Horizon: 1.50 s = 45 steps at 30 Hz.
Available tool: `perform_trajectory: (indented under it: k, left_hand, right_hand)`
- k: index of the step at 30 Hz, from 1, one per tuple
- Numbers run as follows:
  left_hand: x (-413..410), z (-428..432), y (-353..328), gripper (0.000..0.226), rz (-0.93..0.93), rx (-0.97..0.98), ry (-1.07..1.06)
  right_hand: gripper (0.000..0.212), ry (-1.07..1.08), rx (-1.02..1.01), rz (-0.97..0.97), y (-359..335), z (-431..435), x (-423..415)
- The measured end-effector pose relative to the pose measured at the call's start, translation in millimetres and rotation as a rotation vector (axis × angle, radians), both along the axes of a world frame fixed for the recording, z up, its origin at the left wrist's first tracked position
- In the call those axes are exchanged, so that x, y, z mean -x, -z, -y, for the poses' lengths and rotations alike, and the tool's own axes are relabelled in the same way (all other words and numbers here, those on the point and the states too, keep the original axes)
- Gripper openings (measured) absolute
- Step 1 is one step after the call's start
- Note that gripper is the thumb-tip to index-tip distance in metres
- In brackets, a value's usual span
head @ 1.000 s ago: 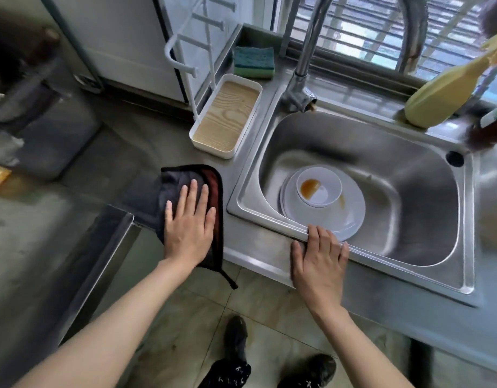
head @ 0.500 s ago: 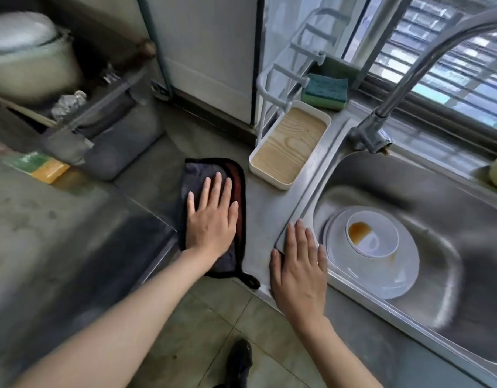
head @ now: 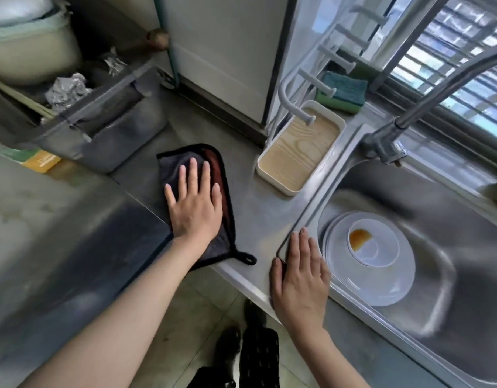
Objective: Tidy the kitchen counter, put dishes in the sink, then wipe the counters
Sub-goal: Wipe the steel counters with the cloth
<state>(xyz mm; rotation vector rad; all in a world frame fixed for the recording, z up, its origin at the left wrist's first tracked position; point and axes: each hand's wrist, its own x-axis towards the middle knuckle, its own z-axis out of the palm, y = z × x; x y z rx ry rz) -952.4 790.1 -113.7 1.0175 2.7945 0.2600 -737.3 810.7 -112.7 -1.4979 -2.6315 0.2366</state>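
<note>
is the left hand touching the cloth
Touching. The head view shows the left hand lying flat on the cloth, fingers straight and spread, with the cloth on the counter.

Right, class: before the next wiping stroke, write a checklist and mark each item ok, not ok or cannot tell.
1. Left hand flat on cloth: ok.
2. Cloth lying on counter: ok.
3. Plate and bowl in sink: ok.
4. Right hand free, resting on sink edge: ok.
5. Counter toward sink free of things: not ok, white tray stands there.
6. Counter clean already: cannot tell.
</note>
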Motion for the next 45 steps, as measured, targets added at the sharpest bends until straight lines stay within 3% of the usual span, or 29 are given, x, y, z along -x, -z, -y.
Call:
perform_trajectory:
  k: [8,12,16,21,23,26,30,34,37,40,43,45]
  left_hand:
    - [-41,-8,-9,0.058,0.095,-0.008,-0.236]
    - [-35,5,-28,0.058,0.193,0.022,-0.149]
    - [-20,70,-38,0.052,0.056,-0.004,0.023]
    - [-17,136,-42,0.054,-0.01,0.046,-0.071]
    - [-14,146,-40,0.055,-0.035,0.053,-0.078]
    - [-12,160,-37,0.067,-0.038,0.063,-0.184]
    - [-22,195,-35,0.09,0.032,0.147,-0.453]
    - [-46,229,-27,0.08,0.123,0.253,-0.468]
    - [-54,231,-20,0.075,0.198,0.26,-0.487]
    - [-53,229,-16,0.073,0.22,0.252,-0.515]
    - [-54,230,-14,0.073,0.262,0.231,-0.548]
    - [-55,230,-12,0.074,0.253,0.213,-0.546]
  right_hand:
    - [0.057,-0.045,0.09,0.004,0,-2,-3]
    - [0.053,-0.028,0.205,-0.159,-16,-4,1]
    - [0.047,-0.359,0.259,-0.31,-38,-7,53]
    - [0.056,-0.754,0.387,-0.106,-35,-1,156]
    - [0.06,-0.85,0.287,-0.001,-20,-17,179]
    - [0.064,-0.81,0.15,0.031,-9,-52,214]
    - [0.065,-0.662,0.137,0.13,-7,-79,258]
    - [0.066,-0.58,0.157,0.119,-11,-74,268]
    - [0.064,-0.698,0.183,0.039,-12,-49,247]
    - [0.051,-0.897,0.272,-0.125,-12,-9,215]
    - [0.038,-0.875,0.464,-0.292,-20,12,198]
    - [0.037,-0.878,0.601,-0.302,-25,9,198]
